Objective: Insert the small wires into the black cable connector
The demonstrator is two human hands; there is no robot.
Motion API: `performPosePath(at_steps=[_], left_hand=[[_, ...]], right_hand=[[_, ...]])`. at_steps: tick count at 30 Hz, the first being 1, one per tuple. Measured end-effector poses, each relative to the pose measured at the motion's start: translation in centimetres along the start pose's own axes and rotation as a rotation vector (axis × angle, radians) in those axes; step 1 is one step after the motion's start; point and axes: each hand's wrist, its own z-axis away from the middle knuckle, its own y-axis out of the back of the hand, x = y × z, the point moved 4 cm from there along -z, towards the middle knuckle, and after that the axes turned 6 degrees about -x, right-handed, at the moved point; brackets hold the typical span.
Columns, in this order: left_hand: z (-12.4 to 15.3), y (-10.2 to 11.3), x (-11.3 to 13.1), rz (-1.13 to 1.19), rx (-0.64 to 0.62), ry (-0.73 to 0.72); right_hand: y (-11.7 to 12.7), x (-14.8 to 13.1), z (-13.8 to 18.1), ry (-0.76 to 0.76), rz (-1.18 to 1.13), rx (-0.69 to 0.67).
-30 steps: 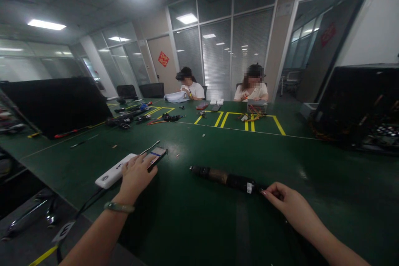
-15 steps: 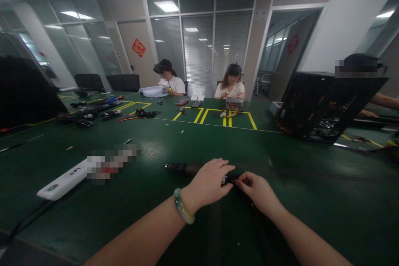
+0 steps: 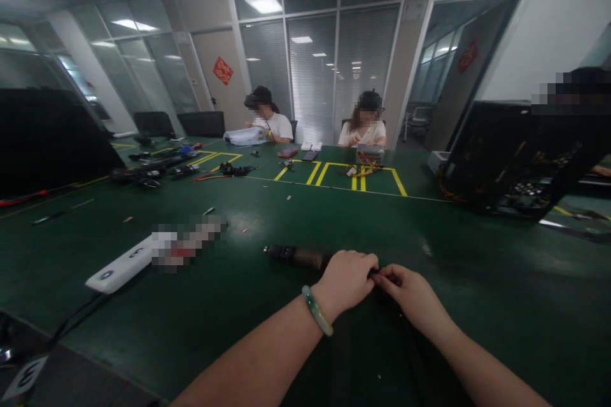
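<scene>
A dark, stick-shaped tool with a metal tip, which looks like an electric screwdriver (image 3: 305, 257), lies across the green table with its tip to the left. My left hand (image 3: 346, 283), with a green bangle at the wrist, is closed over its rear part and hides that part. Close beside it, my right hand (image 3: 413, 289) pinches a small dark piece at the tool's rear end, apparently the black cable; the fingers mostly cover it. The two hands' fingertips almost touch.
Left of the tool lies a white power strip (image 3: 128, 261) with a black cord. Dark tools and wires (image 3: 157, 165) are spread farther left. An open black computer case (image 3: 520, 159) stands at the right. Two people sit across the green table (image 3: 238, 318); another is behind the case.
The view has turned slightly left, so things appear farther right. My left hand's fingers, which were more spread, have closed round the tool's rear. My right hand keeps its pinch.
</scene>
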Motion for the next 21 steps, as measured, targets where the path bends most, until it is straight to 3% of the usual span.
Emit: performPosePath(at_steps=[8,21], left_hand=[[1.1,0.4,0.1,0.015,0.072,-0.088],[1.2,0.6,-0.3,0.050,0.082,-0.051]], right_hand=[[0.3,-0.1,0.4,-0.001,-0.002,-0.053],[0.2,0.1,0.7,-0.019,-0.070,-0.053]])
